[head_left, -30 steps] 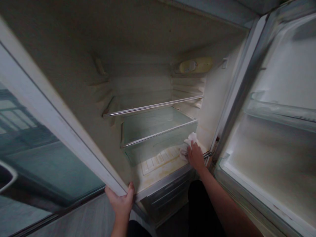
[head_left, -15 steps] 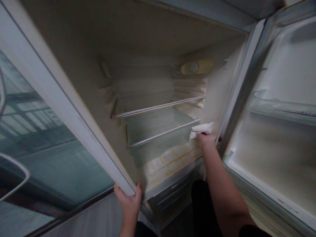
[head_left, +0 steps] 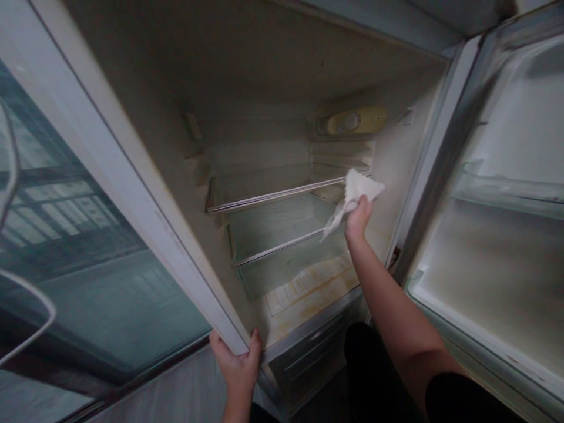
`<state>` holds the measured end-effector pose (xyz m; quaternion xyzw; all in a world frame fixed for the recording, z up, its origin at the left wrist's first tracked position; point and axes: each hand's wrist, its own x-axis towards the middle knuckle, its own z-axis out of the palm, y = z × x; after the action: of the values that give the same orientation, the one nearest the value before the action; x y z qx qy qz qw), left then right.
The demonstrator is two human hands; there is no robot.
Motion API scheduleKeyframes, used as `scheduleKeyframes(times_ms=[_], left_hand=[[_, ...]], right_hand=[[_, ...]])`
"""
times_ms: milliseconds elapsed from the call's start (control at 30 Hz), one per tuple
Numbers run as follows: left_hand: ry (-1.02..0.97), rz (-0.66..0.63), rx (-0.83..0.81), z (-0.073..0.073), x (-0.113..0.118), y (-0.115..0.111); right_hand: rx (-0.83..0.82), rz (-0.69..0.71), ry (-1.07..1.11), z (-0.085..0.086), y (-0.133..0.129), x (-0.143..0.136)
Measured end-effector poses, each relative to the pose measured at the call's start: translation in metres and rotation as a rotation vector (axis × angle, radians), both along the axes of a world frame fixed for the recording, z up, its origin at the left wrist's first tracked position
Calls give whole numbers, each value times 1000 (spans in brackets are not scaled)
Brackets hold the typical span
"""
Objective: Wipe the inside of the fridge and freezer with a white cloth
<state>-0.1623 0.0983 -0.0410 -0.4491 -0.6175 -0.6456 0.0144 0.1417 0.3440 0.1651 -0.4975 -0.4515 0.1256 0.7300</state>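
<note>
Open refrigerator (head_left: 282, 346), right hand (head_left: 359, 220) pinching white cloth (head_left: 362, 187) before right ends of two shelves, glass bin (head_left: 291, 264) apparently vacant beneath, left thumb and fingers straddling left edge, bin's right end obscured.

Dim light falls on a glass window (head_left: 145, 317) at frame left and a grayish wood-grain floor (head_left: 176, 390) at lower left.

Plenty of open air above the right hand (head_left: 359, 220), tbh. To its left, the upper shelf (head_left: 273, 198) and lower shelf (head_left: 275, 248) cut straight across, with a reachable slot between them. Side wall (head_left: 385, 214) is close on its right. Down and left, it's open above the fridge floor (head_left: 308, 306).
</note>
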Motion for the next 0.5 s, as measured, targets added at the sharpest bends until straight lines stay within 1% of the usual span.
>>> scheduleKeyframes(times_ms=[67, 133, 167, 200, 233, 300, 333, 433, 500], left_hand=[[2, 12, -15, -2, 0, 0], [-1, 32, -27, -4, 0, -1], [0, 44, -33, -5, 0, -1], [-3, 54, -36, -6, 1, -2], [-7, 62, -38, -7, 1, -2], [-7, 79, -40, -7, 2, -3], [-7, 85, -40, -6, 3, -3], [-3, 99, -24, -2, 5, -4], [-4, 102, -7, 0, 7, -5]], right_hand=[[-168, 40, -537, -13, -4, -9], [-379, 128, -984, -15, -4, -20], [-479, 172, -1139, -11, -2, -27], [-558, 219, -1250, -6, 1, -37], [-599, 276, -1330, -1, 4, -49], [-578, 409, -1431, 8, 9, -79], [-523, 483, -1469, 10, 12, -98], [-330, 660, -1574, 9, 17, -161], [-199, 715, -1619, 6, 22, -202]])
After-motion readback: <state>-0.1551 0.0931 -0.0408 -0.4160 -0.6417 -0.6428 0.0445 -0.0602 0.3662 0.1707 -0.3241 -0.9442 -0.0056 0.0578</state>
